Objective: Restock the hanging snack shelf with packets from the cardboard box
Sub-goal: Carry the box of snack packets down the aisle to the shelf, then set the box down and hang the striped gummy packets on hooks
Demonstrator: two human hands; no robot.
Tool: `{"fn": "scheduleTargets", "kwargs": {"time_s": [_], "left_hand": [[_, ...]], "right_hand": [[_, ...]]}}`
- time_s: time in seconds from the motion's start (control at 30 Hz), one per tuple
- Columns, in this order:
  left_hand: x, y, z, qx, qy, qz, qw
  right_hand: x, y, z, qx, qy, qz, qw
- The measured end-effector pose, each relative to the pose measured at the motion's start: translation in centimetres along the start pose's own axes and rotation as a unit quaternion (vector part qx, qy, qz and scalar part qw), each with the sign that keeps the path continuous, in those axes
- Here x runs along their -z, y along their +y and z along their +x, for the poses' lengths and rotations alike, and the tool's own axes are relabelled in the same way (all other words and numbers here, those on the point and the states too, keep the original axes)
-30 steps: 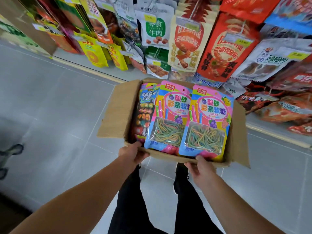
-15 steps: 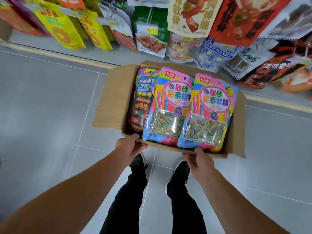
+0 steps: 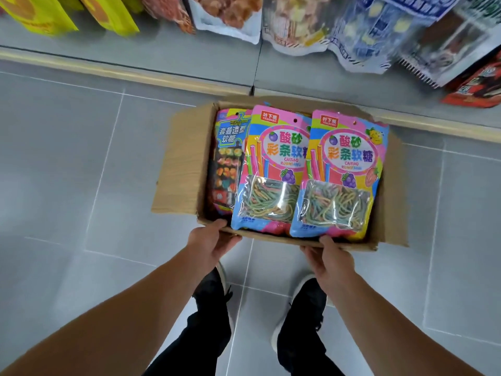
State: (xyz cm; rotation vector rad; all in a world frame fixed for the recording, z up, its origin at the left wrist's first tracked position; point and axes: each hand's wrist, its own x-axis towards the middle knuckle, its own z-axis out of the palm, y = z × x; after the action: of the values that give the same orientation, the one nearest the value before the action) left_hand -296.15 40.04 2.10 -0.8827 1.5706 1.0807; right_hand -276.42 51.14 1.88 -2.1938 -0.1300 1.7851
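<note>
Packets are all in the box: two pink sour-strip bags lie side by side on top, and a darker gummy bag is tucked along the box's left wall. Judging by that, restocking has barely begun; nothing from the box is in your hands or on its way to a hook, so every packet is left to hang. You hold the box by its near edge, low above the floor, close to the base of the shelf, whose hanging bags show at the top of view. Your left hand grips the near-left corner, thumb over the rim and fingers curled underneath. Your right hand grips the near edge toward the right corner, thumb tip touching the bottom of the right pink bag, fingers wrapped under the cardboard out of sight. Neither hand is free to pick yet.
</note>
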Motion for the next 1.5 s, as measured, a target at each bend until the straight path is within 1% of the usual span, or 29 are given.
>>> {"fn": "scheduleTargets", "kwargs": {"time_s": [0.1, 0.2, 0.27, 0.37, 0.53, 0.63, 0.8, 1.0, 1.2, 1.37, 1.5], "left_hand": [[-0.8, 0.0, 4.1, -0.008, 0.0, 0.006, 1.0], [-1.3, 0.0, 7.4, -0.013, -0.007, -0.005, 1.0], [-1.4, 0.1, 8.8, -0.019, -0.023, -0.021, 0.999], [-1.2, 0.1, 10.6, -0.024, -0.031, -0.023, 0.999], [1.6, -1.0, 9.7, -0.014, -0.031, -0.008, 0.999], [3.8, -1.8, 8.4, 0.003, -0.017, -0.004, 1.0], [5.5, -1.9, 7.3, 0.014, -0.014, -0.006, 1.0], [4.4, -1.0, 9.7, -0.005, -0.011, -0.007, 1.0], [2.4, 0.4, 12.5, -0.019, -0.019, -0.016, 1.0], [1.6, 1.3, 13.4, -0.017, -0.017, 0.03, 0.999], [1.9, 1.1, 12.4, -0.004, -0.019, 0.062, 0.998]], "right_hand": [[-1.4, 1.0, 4.1, -0.006, -0.011, 0.002, 1.0], [-2.5, 2.0, 7.6, -0.012, -0.015, 0.03, 0.999], [-3.1, 2.2, 8.8, -0.015, -0.028, 0.041, 0.999], [-3.7, 2.9, 10.2, -0.018, -0.018, 0.046, 0.999], [-2.4, 5.8, 8.9, -0.045, -0.02, 0.052, 0.997], [-1.4, 7.5, 7.2, -0.051, -0.003, 0.065, 0.997], [-1.3, 8.5, 6.0, -0.065, -0.002, 0.058, 0.996], [-3.1, 7.8, 7.7, -0.071, -0.028, 0.035, 0.996], [-4.8, 6.7, 9.9, -0.063, -0.05, 0.042, 0.996], [-5.7, 6.4, 10.0, -0.054, -0.052, 0.044, 0.996], [-5.5, 6.2, 9.5, -0.053, -0.062, 0.029, 0.996]]}}
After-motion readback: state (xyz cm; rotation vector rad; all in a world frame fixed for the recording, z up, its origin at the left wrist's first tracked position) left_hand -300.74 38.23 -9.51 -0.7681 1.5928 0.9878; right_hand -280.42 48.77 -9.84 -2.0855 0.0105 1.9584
